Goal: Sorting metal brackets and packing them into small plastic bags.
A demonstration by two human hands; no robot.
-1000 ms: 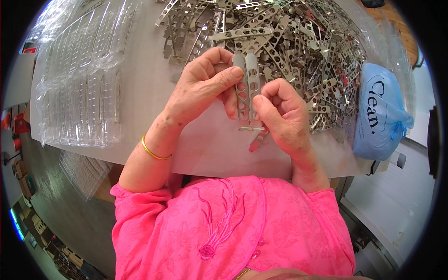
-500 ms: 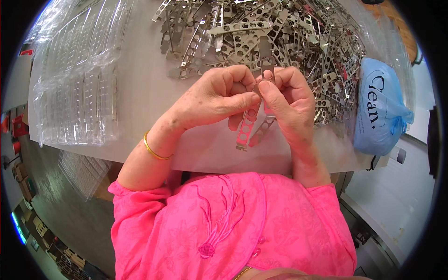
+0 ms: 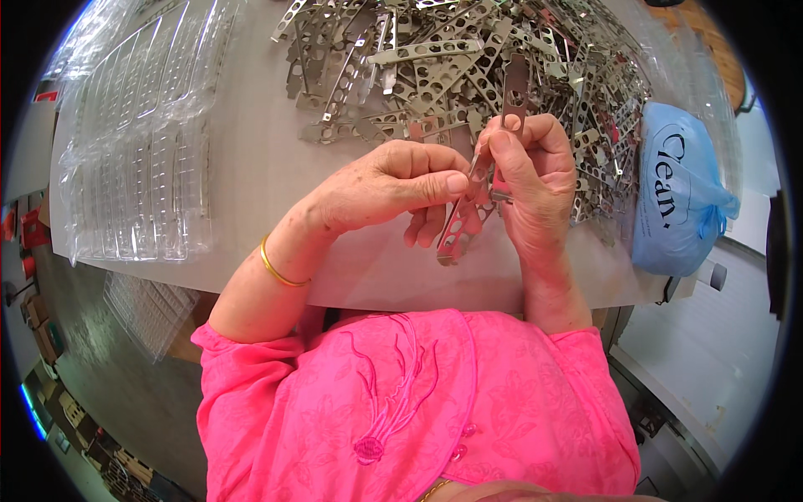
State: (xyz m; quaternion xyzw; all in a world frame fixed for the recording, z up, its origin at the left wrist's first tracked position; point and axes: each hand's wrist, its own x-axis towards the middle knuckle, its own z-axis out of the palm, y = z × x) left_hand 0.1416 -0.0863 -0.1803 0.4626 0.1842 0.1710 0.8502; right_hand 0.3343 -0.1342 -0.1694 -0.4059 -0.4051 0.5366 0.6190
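Over the table's near side, both my hands are raised close together. My left hand [image 3: 410,180] is closed, its thumb and fingers around a flat metal bracket with round holes [image 3: 454,233] that slants down toward me. With thumb and fingertips, my right hand [image 3: 537,176] pinches another metal bracket [image 3: 515,88], its plain end pointing away from me. The two brackets lie close by each other between the hands; my fingers hide whether they touch. Just beyond is a large heap of similar perforated metal brackets [image 3: 435,82].
Clear plastic blister trays [image 3: 142,167] lie on the left of the white-covered table [image 3: 259,151]. A tied blue plastic bag [image 3: 682,197] stands at the right edge, beside more clear plastic. Another clear tray [image 3: 150,309] sits below the table's left front edge.
My right hand has moved slightly right and away from my left hand, carrying its bracket with it. The left hand's fingers have shifted, and its bracket now slants differently.
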